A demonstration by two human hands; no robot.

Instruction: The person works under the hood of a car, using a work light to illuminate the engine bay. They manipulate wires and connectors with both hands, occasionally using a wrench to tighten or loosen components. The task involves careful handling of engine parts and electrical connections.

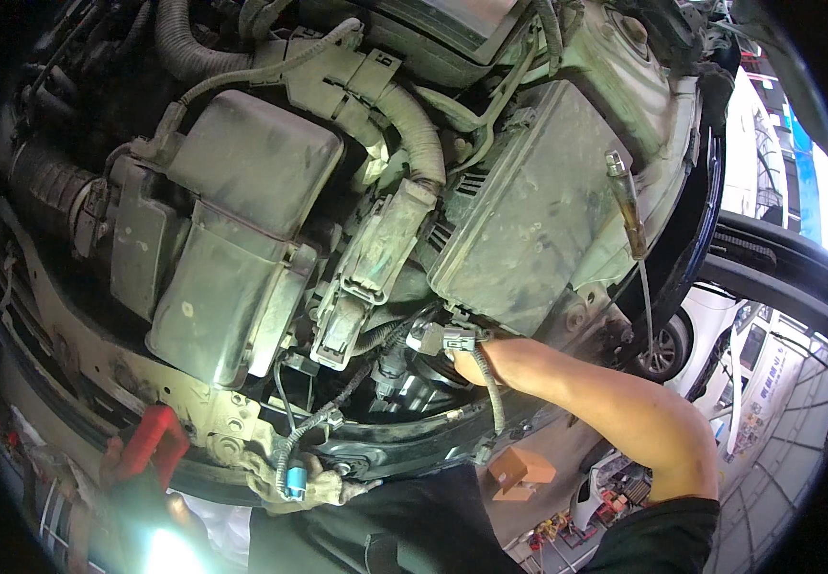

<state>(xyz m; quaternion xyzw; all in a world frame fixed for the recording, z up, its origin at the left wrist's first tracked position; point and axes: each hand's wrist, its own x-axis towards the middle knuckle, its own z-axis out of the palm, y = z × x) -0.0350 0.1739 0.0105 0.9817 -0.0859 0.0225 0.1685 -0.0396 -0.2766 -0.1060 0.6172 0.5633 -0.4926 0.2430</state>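
Observation:
My bare right arm reaches from the lower right into a gap at the front of an engine bay. Only the base of my right hand shows; its fingers are hidden below a grey wiring connector with corrugated conduit. At the lower left, my left hand is partly lost in glare, closed around a lit work light with a red hook. A dirty work glove lies on the car's front edge, next to a blue-ended connector on another conduit.
A dusty black box cover stands beyond my right hand, an air-intake housing to the left. An amber-handled screwdriver leans along the fender. A cardboard box is on the floor, and a white car stands at the right.

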